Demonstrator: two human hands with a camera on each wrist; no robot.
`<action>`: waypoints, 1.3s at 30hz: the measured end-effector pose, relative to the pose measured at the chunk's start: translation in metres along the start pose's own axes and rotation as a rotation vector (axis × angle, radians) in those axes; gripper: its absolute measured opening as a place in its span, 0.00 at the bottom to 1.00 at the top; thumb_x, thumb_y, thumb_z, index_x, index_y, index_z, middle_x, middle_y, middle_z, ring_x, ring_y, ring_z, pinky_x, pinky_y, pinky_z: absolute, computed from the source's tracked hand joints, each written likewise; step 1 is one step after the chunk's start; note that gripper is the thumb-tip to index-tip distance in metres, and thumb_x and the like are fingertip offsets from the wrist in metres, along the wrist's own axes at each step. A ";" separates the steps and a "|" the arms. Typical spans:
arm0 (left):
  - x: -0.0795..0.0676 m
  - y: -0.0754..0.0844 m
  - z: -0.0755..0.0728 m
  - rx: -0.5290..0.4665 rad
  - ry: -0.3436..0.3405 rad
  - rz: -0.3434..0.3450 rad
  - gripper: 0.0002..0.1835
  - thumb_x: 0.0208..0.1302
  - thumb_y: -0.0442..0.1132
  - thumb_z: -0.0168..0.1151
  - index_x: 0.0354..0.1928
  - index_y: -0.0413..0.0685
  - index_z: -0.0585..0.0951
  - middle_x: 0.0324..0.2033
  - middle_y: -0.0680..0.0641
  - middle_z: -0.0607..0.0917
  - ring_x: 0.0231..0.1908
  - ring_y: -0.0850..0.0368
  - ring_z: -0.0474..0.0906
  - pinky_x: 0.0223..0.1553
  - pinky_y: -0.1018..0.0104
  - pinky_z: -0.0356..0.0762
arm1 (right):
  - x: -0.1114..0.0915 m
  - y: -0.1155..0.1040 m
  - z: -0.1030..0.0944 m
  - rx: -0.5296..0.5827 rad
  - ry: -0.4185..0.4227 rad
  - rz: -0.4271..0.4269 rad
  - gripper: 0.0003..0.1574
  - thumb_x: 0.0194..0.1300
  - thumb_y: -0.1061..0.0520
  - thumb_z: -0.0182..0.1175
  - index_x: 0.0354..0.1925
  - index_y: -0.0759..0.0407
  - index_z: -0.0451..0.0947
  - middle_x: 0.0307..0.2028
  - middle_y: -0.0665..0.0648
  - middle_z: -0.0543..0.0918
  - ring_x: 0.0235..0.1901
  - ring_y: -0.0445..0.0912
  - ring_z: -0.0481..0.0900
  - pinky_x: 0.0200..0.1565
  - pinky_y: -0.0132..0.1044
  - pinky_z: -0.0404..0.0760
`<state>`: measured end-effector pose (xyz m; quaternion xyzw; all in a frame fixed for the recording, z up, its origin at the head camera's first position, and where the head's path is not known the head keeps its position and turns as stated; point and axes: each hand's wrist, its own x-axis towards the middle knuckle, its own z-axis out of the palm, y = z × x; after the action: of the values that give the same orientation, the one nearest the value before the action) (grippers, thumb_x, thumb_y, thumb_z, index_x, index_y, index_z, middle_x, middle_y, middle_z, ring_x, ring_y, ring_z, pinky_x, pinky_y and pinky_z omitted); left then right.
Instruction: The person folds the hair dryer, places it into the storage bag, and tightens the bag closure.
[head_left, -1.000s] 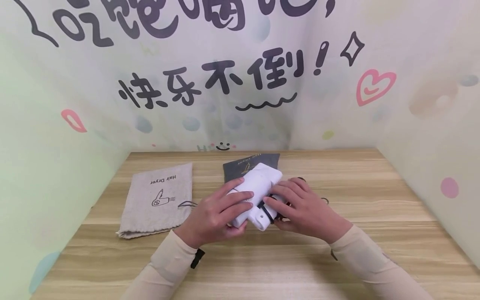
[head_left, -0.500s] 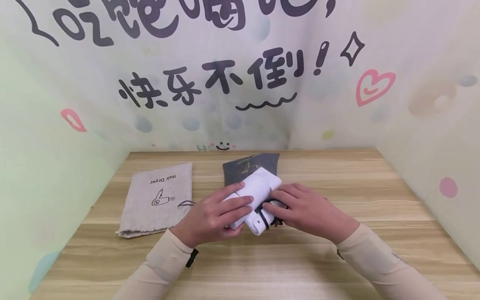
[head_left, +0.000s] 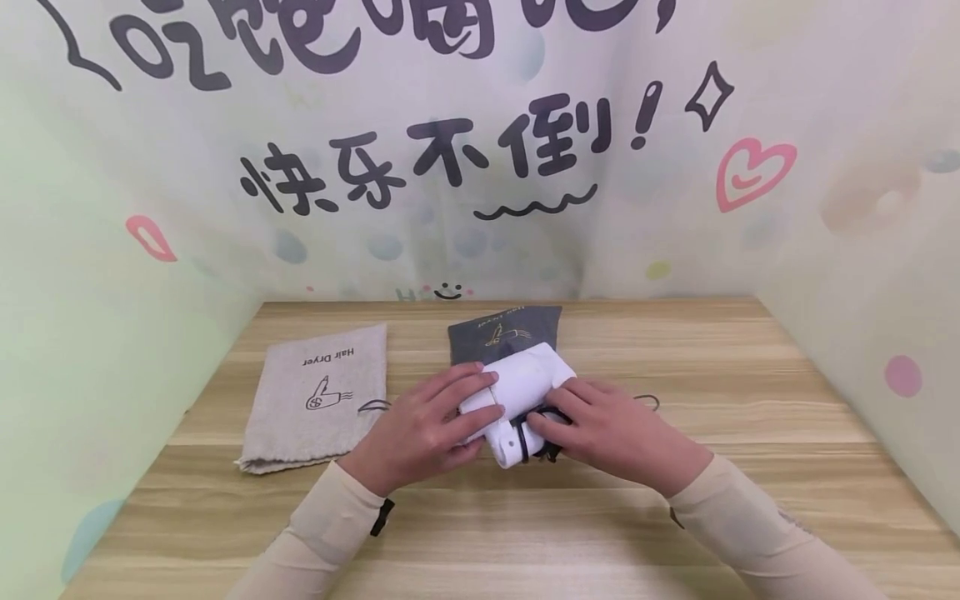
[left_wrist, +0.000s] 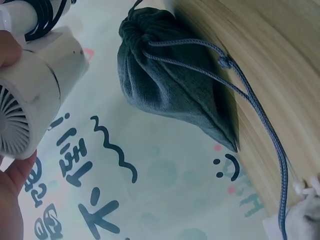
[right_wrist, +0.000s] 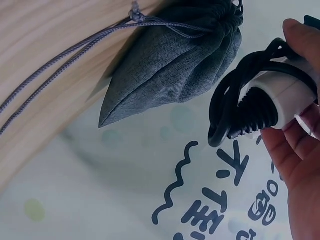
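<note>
A white hair dryer [head_left: 528, 379] with its handle folded against the barrel is held above the table. My left hand [head_left: 427, 421] grips the vented rear of the barrel, whose round grille [left_wrist: 12, 120] faces the left wrist camera. On the other side my right hand [head_left: 611, 429] holds the folded handle, with a black cord [right_wrist: 225, 105] looped around it; part of the cord is hidden by the fingers. Just behind the dryer sits a dark grey drawstring pouch [head_left: 472, 340], bulging and gathered at its neck in both wrist views.
At the left lies a flat beige drawstring bag [head_left: 318, 400] printed "Hair Dryer". The dark pouch's grey drawstring [left_wrist: 267, 125] trails across the wooden table [head_left: 555, 542]. A printed cloth backdrop [head_left: 652, 258] borders the table's back and sides.
The hair dryer has turned slightly clockwise and sits a little lower. Both hands have shifted with it and keep hold. The two bags lie as before.
</note>
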<state>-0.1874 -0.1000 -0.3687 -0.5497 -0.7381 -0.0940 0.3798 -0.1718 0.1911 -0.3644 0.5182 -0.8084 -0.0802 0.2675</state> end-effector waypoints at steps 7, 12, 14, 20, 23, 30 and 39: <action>-0.016 -0.009 -0.013 -0.074 0.013 -0.122 0.28 0.49 0.46 0.71 0.53 0.44 0.80 0.60 0.37 0.76 0.61 0.39 0.72 0.63 0.52 0.69 | -0.003 0.001 0.006 -0.018 0.030 0.039 0.32 0.48 0.52 0.76 0.51 0.50 0.73 0.41 0.54 0.76 0.36 0.49 0.75 0.34 0.39 0.80; -0.047 -0.024 -0.030 -0.067 -0.049 -0.291 0.21 0.51 0.40 0.68 0.49 0.40 0.82 0.54 0.38 0.78 0.57 0.40 0.74 0.61 0.49 0.71 | -0.006 0.001 0.010 -0.031 0.056 0.045 0.33 0.46 0.51 0.77 0.49 0.51 0.74 0.39 0.55 0.76 0.35 0.49 0.74 0.32 0.38 0.80; -0.063 -0.030 -0.037 -0.056 -0.145 -0.412 0.19 0.52 0.39 0.68 0.47 0.40 0.83 0.50 0.40 0.79 0.53 0.42 0.75 0.56 0.50 0.74 | -0.006 0.001 0.011 -0.028 0.058 0.047 0.33 0.45 0.50 0.78 0.49 0.51 0.74 0.40 0.54 0.76 0.35 0.49 0.74 0.32 0.39 0.80; -0.104 -0.041 -0.056 -0.066 -0.617 -0.782 0.20 0.50 0.44 0.71 0.44 0.40 0.83 0.40 0.45 0.79 0.41 0.46 0.77 0.41 0.49 0.78 | -0.007 -0.001 0.015 -0.008 0.029 0.056 0.36 0.45 0.47 0.79 0.51 0.49 0.74 0.41 0.55 0.77 0.36 0.49 0.74 0.34 0.39 0.80; -0.118 -0.045 -0.061 -0.105 -0.775 -0.853 0.22 0.48 0.47 0.74 0.42 0.42 0.81 0.36 0.48 0.80 0.36 0.49 0.78 0.40 0.50 0.78 | -0.007 -0.002 0.016 0.000 0.014 0.057 0.38 0.44 0.44 0.79 0.52 0.49 0.74 0.41 0.55 0.76 0.37 0.49 0.74 0.34 0.40 0.79; -0.137 -0.053 -0.058 -0.176 -0.790 -0.789 0.12 0.49 0.41 0.74 0.33 0.51 0.80 0.30 0.56 0.78 0.31 0.58 0.75 0.37 0.55 0.76 | -0.009 -0.002 0.017 0.012 0.023 0.051 0.39 0.42 0.45 0.80 0.51 0.49 0.74 0.40 0.54 0.76 0.36 0.48 0.74 0.34 0.40 0.79; -0.133 -0.061 -0.064 -0.217 -0.682 -0.792 0.03 0.60 0.33 0.65 0.35 0.47 0.84 0.32 0.54 0.84 0.34 0.56 0.80 0.40 0.51 0.78 | -0.012 0.002 0.018 0.004 0.015 0.062 0.40 0.42 0.44 0.80 0.52 0.49 0.73 0.41 0.54 0.76 0.37 0.49 0.74 0.35 0.40 0.80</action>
<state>-0.1978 -0.2572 -0.3959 -0.2644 -0.9567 -0.1220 -0.0055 -0.1788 0.2000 -0.3827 0.4942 -0.8222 -0.0662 0.2747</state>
